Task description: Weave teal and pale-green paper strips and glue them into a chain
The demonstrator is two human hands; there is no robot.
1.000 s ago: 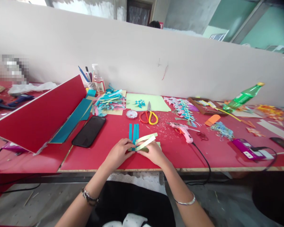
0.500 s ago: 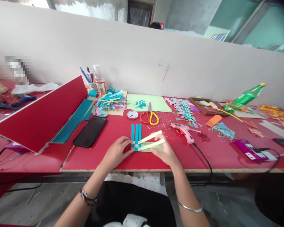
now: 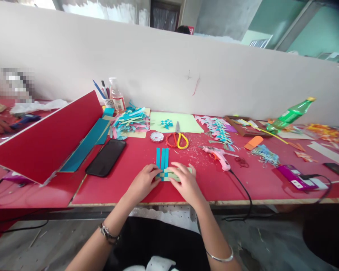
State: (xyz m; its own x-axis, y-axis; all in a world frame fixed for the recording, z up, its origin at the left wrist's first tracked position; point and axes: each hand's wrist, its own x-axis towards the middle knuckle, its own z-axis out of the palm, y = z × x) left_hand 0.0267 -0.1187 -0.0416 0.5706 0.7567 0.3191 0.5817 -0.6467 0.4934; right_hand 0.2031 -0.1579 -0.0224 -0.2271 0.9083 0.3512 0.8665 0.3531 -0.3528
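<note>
A small weave of blue and pale yellow paper strips point(image 3: 162, 158) lies flat on the red table just in front of me. Its blue strips point away from me, and the pale strips run off to the right. My left hand point(image 3: 145, 180) pinches the weave's left edge between thumb and fingers. Over the pale strips, my right hand point(image 3: 184, 181) is bent with thumb and fingertips pressed at the right side of the checkered part. That hand covers most of the pale strips.
Beyond the weave lie scissors point(image 3: 182, 141), a round white lid point(image 3: 157, 137) and a pile of cut strips point(image 3: 134, 122). A pink glue gun point(image 3: 220, 157) with a black cord is at right, a phone point(image 3: 106, 157) at left. A green bottle point(image 3: 292, 116) leans farther right.
My right hand has moved left along the pale strips to the weave, and the raised strip ends now lie lower beneath it. My left hand stays at the left edge.
</note>
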